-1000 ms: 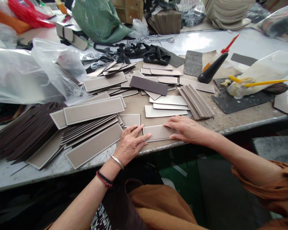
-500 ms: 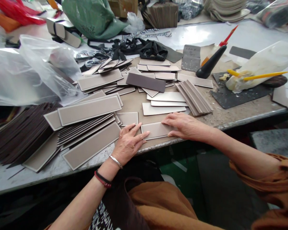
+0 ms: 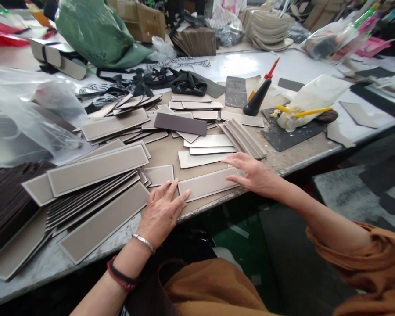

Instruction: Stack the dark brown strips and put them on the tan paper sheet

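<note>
A flat beige strip with a pale border (image 3: pixel 206 184) lies near the table's front edge. My left hand (image 3: pixel 161 208) rests at its left end, fingers spread, the thumb touching the strip's corner. Over the right end is my right hand (image 3: pixel 256 173), thumb and fingers apart, with nothing gripped between them. Behind the strip lie several white-faced pieces (image 3: pixel 206 159) and a slanted stack of beige strips (image 3: pixel 243 138). To the left of my left hand, more bordered strips (image 3: pixel 98 170) are piled in a fan.
A dark-faced strip (image 3: pixel 180 124) lies on a heap of strips farther back. A black bottle with a red tip (image 3: pixel 258 96) stands at the right, near a glue-smeared container (image 3: pixel 316 98) on a dark board (image 3: pixel 292 135). Clear plastic bags (image 3: pixel 29 118) bulge at the left.
My right hand's fingers have opened from the strip's edges, and more of the strip shows. My left hand stays at the left end. The camera view has turned to the right.
</note>
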`<state>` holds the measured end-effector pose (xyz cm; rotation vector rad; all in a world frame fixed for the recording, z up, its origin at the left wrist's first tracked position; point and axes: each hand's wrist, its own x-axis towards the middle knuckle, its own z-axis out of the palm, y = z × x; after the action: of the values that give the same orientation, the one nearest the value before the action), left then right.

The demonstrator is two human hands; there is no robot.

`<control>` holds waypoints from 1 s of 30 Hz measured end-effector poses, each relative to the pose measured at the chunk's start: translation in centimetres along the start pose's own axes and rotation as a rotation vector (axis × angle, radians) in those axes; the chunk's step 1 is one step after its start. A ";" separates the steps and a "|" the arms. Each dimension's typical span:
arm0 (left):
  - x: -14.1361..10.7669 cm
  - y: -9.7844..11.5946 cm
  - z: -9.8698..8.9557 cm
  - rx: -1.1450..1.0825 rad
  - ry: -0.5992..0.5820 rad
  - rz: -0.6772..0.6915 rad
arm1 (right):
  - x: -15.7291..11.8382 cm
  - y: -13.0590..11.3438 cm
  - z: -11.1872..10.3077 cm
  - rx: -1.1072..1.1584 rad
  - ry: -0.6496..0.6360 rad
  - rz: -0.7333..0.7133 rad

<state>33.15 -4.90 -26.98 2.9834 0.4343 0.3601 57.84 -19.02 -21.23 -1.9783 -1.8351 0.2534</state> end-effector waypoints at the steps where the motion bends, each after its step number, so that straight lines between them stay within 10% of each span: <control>1: 0.0 0.0 0.1 0.000 0.005 -0.002 | -0.7 0.4 -0.1 0.015 0.057 0.061; 12: -0.2 -0.1 0.7 0.022 0.060 0.014 | -2.9 1.5 2.0 0.076 0.038 0.627; 30: 2.8 5.7 -0.3 0.102 0.001 0.017 | -0.9 1.9 1.2 -0.003 -0.244 0.714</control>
<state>37.24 -9.46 -25.28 3.0880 0.4400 0.3508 58.93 -19.73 -23.21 -2.6297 -1.1675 0.7244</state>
